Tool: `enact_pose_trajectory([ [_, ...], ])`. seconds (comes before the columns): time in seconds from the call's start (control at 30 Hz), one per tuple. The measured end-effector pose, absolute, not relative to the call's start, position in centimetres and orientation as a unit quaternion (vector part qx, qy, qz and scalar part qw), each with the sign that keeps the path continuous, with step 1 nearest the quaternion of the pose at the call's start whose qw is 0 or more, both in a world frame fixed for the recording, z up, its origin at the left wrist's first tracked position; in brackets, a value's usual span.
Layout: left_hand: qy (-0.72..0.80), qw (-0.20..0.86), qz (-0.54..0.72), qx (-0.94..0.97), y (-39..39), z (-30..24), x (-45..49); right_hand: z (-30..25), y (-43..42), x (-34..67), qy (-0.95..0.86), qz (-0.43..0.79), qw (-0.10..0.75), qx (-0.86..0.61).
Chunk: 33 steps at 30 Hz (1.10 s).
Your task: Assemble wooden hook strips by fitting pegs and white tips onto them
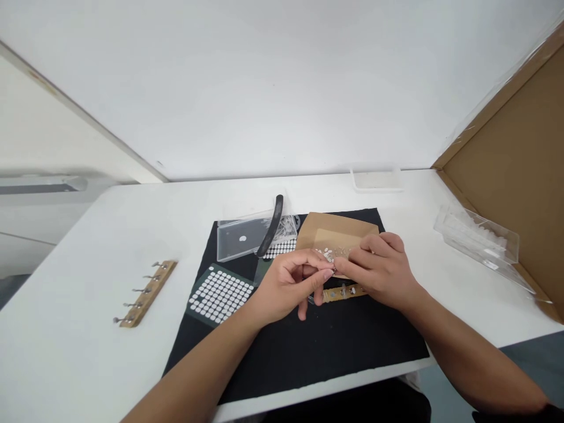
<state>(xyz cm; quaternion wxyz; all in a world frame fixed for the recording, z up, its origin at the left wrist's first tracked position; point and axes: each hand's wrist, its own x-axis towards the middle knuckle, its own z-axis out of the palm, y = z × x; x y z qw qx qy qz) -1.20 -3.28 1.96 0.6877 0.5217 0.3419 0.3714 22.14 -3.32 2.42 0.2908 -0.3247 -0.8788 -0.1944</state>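
Observation:
My left hand [293,285] and my right hand [381,267] meet over a black cloth mat [308,346], fingertips pinched together on something tiny that I cannot make out. Just beneath them lies a wooden hook rack [343,292] with small metal hooks, partly hidden by both hands. Behind the hands rests a brown paper envelope [335,235] with several small white pieces scattered on it. A sheet of white round stickers [219,294] lies on the mat to the left of my left hand.
A second wooden hook rack [147,292] lies on the white table at the left. A clear plastic box [240,238] and a black curved strip [272,226] sit behind the mat. Clear trays [478,238] stand at the right by a brown board [520,170].

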Motion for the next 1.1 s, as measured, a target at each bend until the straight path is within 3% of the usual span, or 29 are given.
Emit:
enact_pose_trajectory([
  [1.1, 0.405, 0.618, 0.387, 0.552, -3.46, 1.65, -0.94, 2.15, -3.59, 21.60, -0.880, -0.216, 0.255, -0.337],
])
